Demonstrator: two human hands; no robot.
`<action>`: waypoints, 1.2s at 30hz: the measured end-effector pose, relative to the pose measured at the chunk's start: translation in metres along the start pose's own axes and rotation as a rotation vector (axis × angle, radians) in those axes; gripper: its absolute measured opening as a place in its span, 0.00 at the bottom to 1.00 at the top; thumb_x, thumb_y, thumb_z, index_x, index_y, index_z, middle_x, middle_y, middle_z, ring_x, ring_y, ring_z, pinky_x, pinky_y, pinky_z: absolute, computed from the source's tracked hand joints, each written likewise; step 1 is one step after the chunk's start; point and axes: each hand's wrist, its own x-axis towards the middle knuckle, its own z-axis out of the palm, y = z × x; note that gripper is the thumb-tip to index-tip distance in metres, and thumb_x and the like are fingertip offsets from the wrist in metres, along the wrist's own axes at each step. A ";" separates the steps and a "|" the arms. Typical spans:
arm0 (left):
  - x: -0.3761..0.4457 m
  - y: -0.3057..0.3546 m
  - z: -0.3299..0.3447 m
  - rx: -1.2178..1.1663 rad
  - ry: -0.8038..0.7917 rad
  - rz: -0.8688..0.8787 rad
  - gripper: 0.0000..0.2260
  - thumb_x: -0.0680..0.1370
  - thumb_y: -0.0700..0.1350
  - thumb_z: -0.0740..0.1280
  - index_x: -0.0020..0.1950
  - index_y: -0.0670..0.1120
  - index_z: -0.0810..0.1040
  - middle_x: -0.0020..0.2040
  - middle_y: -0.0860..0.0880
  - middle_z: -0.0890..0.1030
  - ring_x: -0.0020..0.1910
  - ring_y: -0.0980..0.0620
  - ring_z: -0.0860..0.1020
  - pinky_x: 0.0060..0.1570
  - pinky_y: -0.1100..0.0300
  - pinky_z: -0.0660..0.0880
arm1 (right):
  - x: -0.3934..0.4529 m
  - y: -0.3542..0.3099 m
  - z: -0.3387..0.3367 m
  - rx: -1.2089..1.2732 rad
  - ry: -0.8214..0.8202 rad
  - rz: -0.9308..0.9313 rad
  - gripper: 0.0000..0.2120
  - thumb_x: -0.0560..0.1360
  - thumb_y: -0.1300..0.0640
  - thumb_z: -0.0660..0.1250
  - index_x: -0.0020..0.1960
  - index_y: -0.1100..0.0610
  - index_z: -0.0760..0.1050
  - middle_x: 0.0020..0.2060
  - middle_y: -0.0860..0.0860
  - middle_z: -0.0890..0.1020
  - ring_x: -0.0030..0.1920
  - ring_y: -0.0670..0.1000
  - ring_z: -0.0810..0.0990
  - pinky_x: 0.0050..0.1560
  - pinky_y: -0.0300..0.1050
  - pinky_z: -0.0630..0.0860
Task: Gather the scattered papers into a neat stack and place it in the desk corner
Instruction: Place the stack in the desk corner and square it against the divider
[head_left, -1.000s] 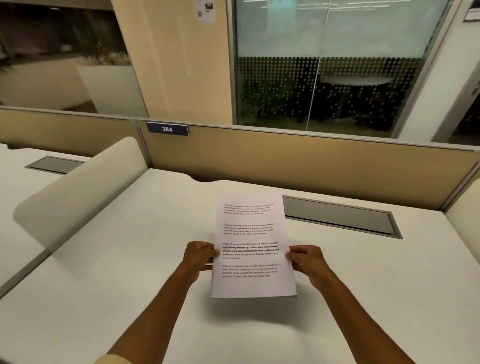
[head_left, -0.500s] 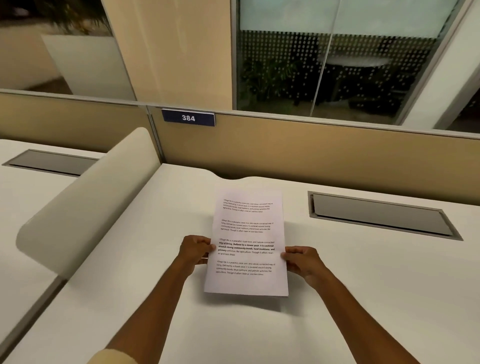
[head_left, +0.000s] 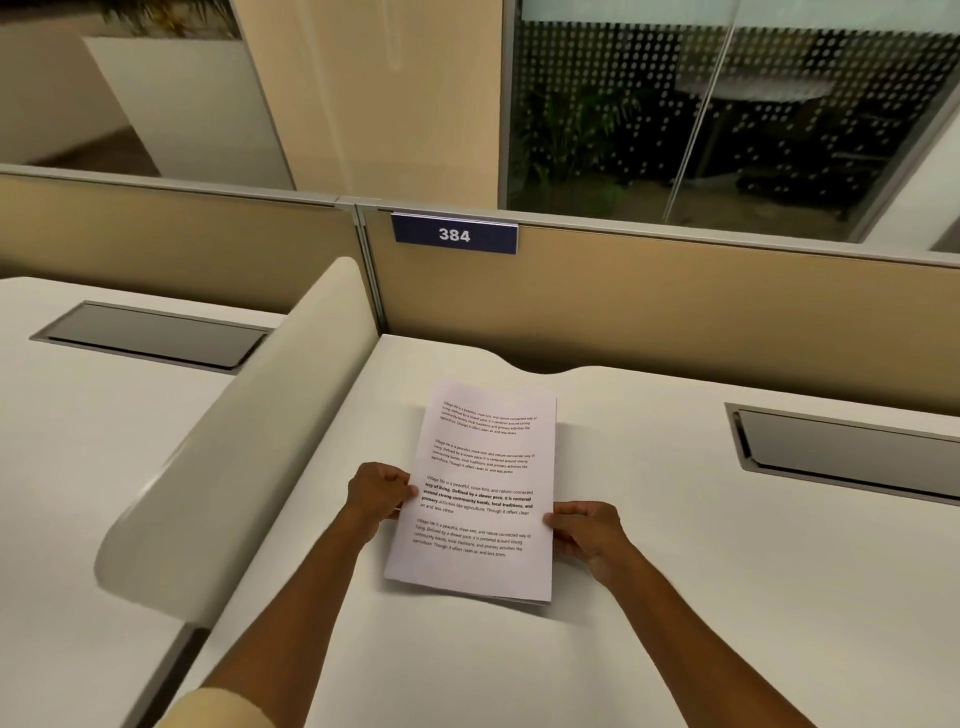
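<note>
A stack of white printed papers (head_left: 480, 467) is held just above the white desk (head_left: 675, 597), its edges lined up and a second sheet edge showing at the lower right. My left hand (head_left: 376, 493) pinches the stack's left edge. My right hand (head_left: 587, 532) pinches its right edge. The stack sits near the desk's far left corner (head_left: 400, 353), a short way in front of it and slightly tilted.
A curved cream side divider (head_left: 249, 441) borders the desk on the left. A tan back partition (head_left: 675, 301) carries a blue sign reading 384 (head_left: 454, 235). A grey cable hatch (head_left: 847, 452) lies at the right, another hatch (head_left: 150, 335) on the neighbouring desk.
The stack, held in both hands, has moved left and farther back toward the desk's far left corner. The view has swung left with it.
</note>
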 end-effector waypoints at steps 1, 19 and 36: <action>0.010 0.000 -0.006 0.012 0.010 0.002 0.02 0.73 0.32 0.71 0.44 0.36 0.82 0.48 0.35 0.84 0.46 0.39 0.83 0.49 0.47 0.82 | 0.008 -0.002 0.011 -0.005 0.010 0.004 0.10 0.71 0.72 0.71 0.52 0.69 0.80 0.47 0.64 0.84 0.43 0.62 0.85 0.45 0.54 0.83; 0.137 0.030 -0.048 0.356 0.403 0.152 0.10 0.71 0.36 0.71 0.51 0.39 0.84 0.50 0.39 0.85 0.53 0.38 0.80 0.55 0.54 0.75 | 0.101 -0.047 0.137 -0.135 0.204 -0.152 0.05 0.67 0.68 0.74 0.39 0.61 0.81 0.40 0.57 0.86 0.39 0.58 0.86 0.43 0.51 0.85; 0.158 0.034 -0.046 0.779 0.446 0.366 0.12 0.72 0.27 0.57 0.44 0.34 0.79 0.45 0.34 0.81 0.46 0.35 0.78 0.44 0.44 0.77 | 0.125 -0.050 0.178 -0.420 0.203 -0.337 0.11 0.72 0.58 0.71 0.36 0.64 0.76 0.30 0.54 0.77 0.35 0.54 0.72 0.40 0.45 0.71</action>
